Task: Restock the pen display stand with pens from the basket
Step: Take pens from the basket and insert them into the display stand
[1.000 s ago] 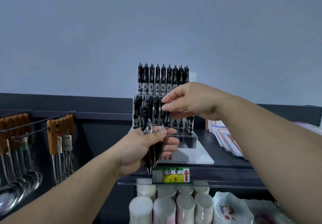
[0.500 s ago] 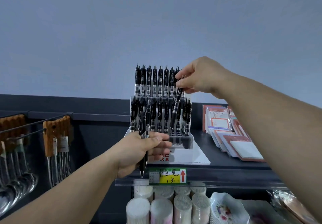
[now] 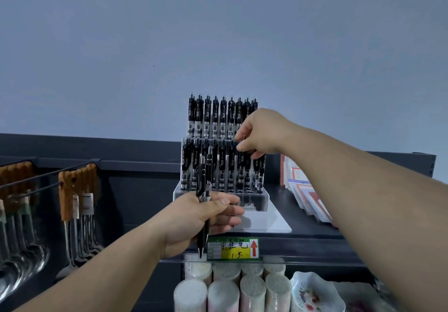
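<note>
A clear tiered pen display stand (image 3: 257,202) sits on a dark shelf, with black pens upright in a back row (image 3: 215,117) and a lower row (image 3: 222,166). My right hand (image 3: 263,133) reaches in from the right and pinches the top of a black pen (image 3: 240,163) standing at the right part of the lower row. Just in front of the stand, my left hand (image 3: 194,222) grips two or three black pens (image 3: 203,236) upright with their tips pointing down. No basket is in view.
A green and yellow price label (image 3: 232,249) is fixed to the shelf edge. Spoons with wooden handles (image 3: 77,197) hang from hooks at the left. Notepads (image 3: 308,190) lean to the right of the stand. White tubs (image 3: 223,292) and floral dishes (image 3: 315,294) stand below.
My right hand took a pen from the left hand's bundle, lifted it past the back row, then lowered it into the lower row. The left hand stayed put.
</note>
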